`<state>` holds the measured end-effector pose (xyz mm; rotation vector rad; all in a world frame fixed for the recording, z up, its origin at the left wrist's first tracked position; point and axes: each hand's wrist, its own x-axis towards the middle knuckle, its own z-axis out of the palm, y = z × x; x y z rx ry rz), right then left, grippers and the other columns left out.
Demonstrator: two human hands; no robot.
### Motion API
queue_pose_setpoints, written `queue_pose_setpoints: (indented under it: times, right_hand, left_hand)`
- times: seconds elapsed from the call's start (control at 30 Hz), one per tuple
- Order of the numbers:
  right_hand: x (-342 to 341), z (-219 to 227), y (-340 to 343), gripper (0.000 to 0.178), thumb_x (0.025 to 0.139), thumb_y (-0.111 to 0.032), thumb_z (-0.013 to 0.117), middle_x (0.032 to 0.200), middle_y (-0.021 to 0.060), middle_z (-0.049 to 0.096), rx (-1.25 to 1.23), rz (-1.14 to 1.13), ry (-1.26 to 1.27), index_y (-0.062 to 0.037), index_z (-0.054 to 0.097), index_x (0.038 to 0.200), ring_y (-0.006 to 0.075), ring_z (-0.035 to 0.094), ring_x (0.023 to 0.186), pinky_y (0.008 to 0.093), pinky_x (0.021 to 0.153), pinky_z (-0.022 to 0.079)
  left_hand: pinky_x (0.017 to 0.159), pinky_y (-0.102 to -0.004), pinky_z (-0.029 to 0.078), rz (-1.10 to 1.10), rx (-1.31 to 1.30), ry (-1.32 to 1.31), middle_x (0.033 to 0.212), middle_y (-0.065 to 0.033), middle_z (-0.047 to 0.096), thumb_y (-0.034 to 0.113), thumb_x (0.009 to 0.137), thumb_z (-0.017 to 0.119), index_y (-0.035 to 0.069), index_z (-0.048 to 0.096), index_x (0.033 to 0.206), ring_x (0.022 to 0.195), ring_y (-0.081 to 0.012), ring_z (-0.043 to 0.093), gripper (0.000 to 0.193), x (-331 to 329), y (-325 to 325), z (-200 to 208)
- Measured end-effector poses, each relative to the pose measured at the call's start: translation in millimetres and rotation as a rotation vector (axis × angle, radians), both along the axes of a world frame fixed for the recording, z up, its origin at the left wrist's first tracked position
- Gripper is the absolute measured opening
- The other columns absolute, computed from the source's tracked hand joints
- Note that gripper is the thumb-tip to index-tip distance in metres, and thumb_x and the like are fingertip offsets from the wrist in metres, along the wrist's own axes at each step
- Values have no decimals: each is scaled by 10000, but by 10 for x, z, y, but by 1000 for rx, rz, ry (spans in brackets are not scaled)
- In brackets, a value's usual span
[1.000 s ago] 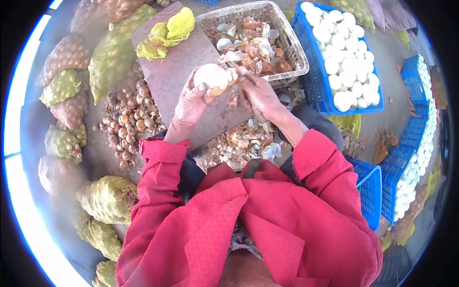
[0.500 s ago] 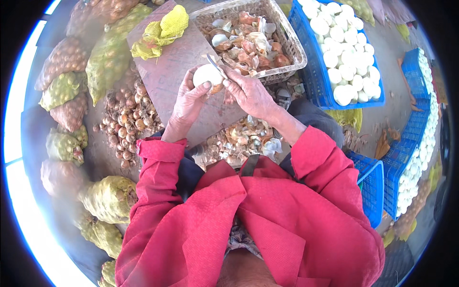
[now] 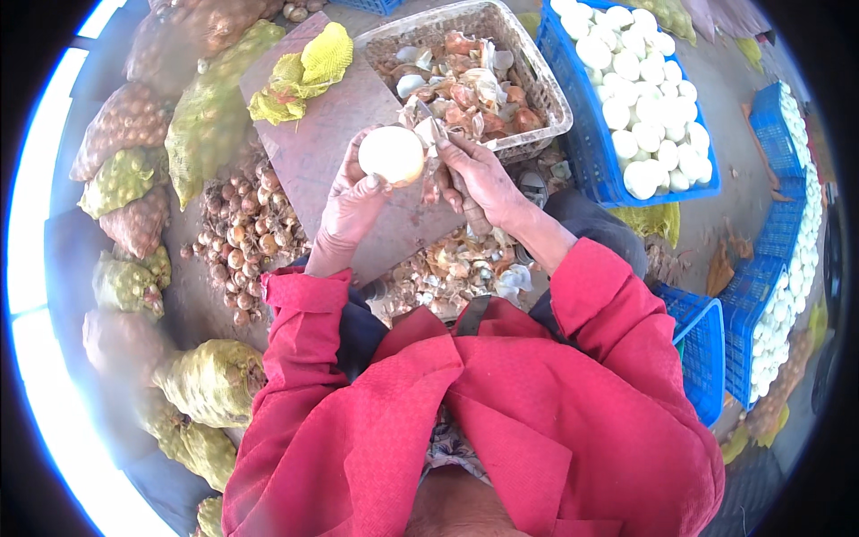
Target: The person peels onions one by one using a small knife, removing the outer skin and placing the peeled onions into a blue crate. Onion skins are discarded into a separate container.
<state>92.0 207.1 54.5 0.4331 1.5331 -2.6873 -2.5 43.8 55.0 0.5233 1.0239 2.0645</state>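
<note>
A peeled white onion (image 3: 391, 156) rests in my left hand (image 3: 347, 204), whose fingers curl round its left side and underside. Just right of it, my right hand (image 3: 490, 186) is closed on a small knife (image 3: 423, 109), with the blade tip pointing up and left. Strips of onion skin (image 3: 431, 134) hang by the blade and the right fingers. Both hands are above a flat reddish-brown board (image 3: 313, 161). The right fingers partly hide the knife's handle.
A dirty white crate (image 3: 559, 116) of onion skins stands beyond my hands. Blue crates (image 3: 573, 143) of peeled onions are at the right. Unpeeled onions (image 3: 242, 237) lie in a pile at the left, near mesh sacks (image 3: 210, 380). A yellow net bag (image 3: 304, 72) lies on the board.
My right hand and the knife have moved right, away from the onion, with skin now at the blade. More of the onion's white surface shows in my left hand.
</note>
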Motion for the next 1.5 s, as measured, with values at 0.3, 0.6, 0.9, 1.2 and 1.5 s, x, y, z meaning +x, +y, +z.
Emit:
queue_pose_setpoints:
  times: [0.3, 0.6, 0.9, 1.2, 1.5]
  right_hand:
    - [25, -21, -24, 393, 874, -377, 491, 705, 36, 531, 199, -25, 91, 0, 518, 985, 62, 497, 523, 174, 421, 411]
    - [-36, 82, 110, 431, 860, -342, 510, 788, 117, 587, 646, 27, -227, 16, 514, 1100, 117, 576, 654, 266, 516, 489]
    - [279, 352, 89, 522, 903, -338, 377, 677, 129, 552, 669, 169, 122, -7, 255, 1287, 228, 580, 635, 322, 625, 448]
    - [164, 77, -62, 520, 908, -262, 377, 716, 251, 560, 803, 153, 158, 46, 215, 1295, 418, 556, 703, 453, 642, 425]
    - [171, 97, -128, 521, 916, -264, 363, 842, 250, 573, 842, 118, 205, 39, 203, 1308, 425, 551, 770, 444, 684, 430]
  left_hand:
    - [874, -317, 411, -25, -364, 356, 1231, -72, 434, 311, 755, 662, 76, 269, 1326, 1123, -184, 431, 732, 116, 11, 182]
    - [793, -322, 460, 36, -345, 128, 1076, -64, 521, 318, 754, 657, 74, 365, 1217, 958, -189, 547, 599, 139, 11, -27]
    - [778, -338, 452, 56, -262, -85, 1109, -59, 518, 276, 823, 588, 77, 391, 1218, 970, -190, 535, 484, 64, -43, -93]
    - [841, -352, 415, 67, -209, -136, 1118, -49, 501, 237, 821, 598, 79, 377, 1216, 1024, -173, 493, 479, 86, 61, -60]
    - [872, -353, 400, 141, -205, -60, 1121, -62, 499, 207, 816, 599, 69, 348, 1234, 1047, -179, 480, 506, 99, 84, -14]
